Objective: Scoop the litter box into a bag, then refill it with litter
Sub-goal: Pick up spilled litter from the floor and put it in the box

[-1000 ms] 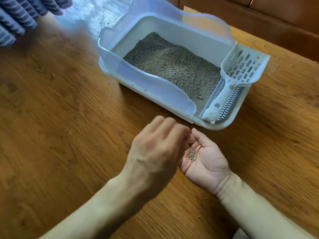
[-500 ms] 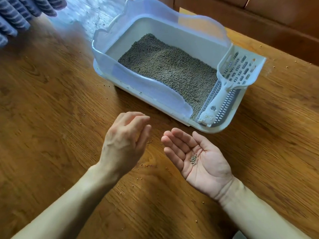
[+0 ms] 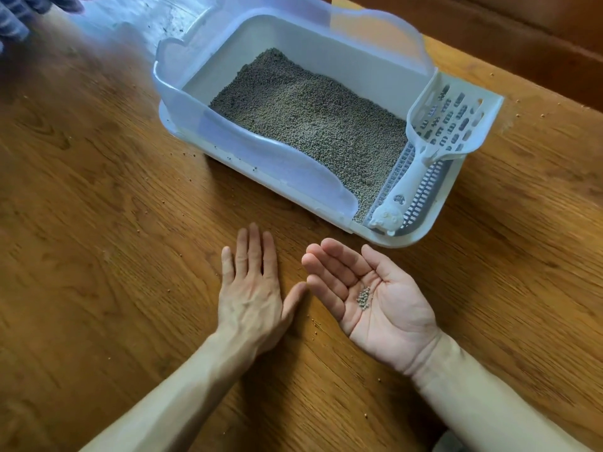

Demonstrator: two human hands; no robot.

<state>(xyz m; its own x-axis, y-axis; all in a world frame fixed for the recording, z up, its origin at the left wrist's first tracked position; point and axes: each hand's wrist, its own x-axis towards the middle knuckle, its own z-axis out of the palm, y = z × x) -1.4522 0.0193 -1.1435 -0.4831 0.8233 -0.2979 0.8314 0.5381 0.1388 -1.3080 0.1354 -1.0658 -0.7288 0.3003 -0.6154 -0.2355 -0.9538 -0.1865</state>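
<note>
A white litter box with a translucent blue rim stands on the wooden table, filled with grey litter. A white slotted scoop lies across its right end, handle toward me. My left hand lies flat, palm down, on the table in front of the box. Palm up beside it, my right hand carries a small heap of litter pellets in its palm, fingers relaxed.
Stray pellets dot the wooden table around my hands and along the box. A striped grey cloth shows at the top left corner. A dark wooden bench or wall runs behind the table at top right.
My left hand moved away from my right palm to the left and came down flat on the table. The right hand stayed palm up with the pellets.
</note>
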